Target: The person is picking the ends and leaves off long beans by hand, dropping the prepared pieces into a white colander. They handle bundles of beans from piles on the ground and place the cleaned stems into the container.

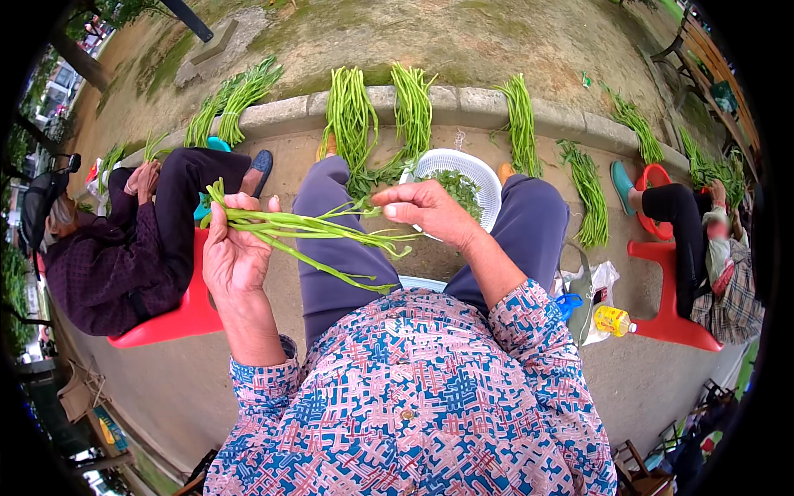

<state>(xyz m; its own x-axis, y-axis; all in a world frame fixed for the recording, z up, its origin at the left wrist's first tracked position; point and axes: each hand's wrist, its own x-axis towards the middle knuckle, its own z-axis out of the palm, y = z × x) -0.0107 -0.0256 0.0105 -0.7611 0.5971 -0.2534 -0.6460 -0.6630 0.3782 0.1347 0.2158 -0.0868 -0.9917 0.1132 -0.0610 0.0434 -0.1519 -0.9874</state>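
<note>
My left hand [239, 248] holds a small bunch of long green vegetable stems [304, 226], which stretch to the right above my thigh. Most of these stems look bare of leaves. At the upper stem's leafy tip [370, 209], the thumb and forefinger of my right hand [431, 214] are pinched together. Below and beyond that hand, a white plastic basket [493, 186] stands between my knees with loose green leaves [459, 189] in it. My right hand covers part of its near side.
Stem bundles [350, 118] lean along a stone kerb [477, 106]. People sit on red plastic stools [177, 319] at both sides. By my right thigh are a plastic bag [602, 279] and a yellow-labelled bottle [613, 320]. A red basket [657, 230] stands farther right.
</note>
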